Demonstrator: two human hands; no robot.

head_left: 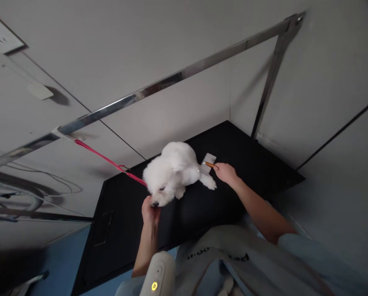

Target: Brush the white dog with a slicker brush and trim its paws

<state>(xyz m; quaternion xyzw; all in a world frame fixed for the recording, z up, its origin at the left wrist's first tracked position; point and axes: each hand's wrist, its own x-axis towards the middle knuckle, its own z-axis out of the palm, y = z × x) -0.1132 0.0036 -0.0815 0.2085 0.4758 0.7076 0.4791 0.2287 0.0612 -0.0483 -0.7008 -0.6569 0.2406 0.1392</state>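
Observation:
A fluffy white dog (179, 162) sits on a black grooming table (233, 176), its head lowered toward the left. My left hand (150, 211) is closed at the dog's chin, with its fingers partly hidden beneath the muzzle. In my right hand (227, 173) is a slicker brush (209, 161), gripped by its thin orange-brown handle. The brush's flat pale head is at the dog's hind end, just above an outstretched hind paw. A red leash (102, 156) runs from the dog's neck up to a metal bar.
The shiny metal bar (159, 86) crosses above the table, joined to a post (273, 78) at the right. Light walls stand behind. A wall socket (1, 35) and loose cables (48, 172) are on the left. A whitish device with a yellow light (159, 273) shows at the bottom.

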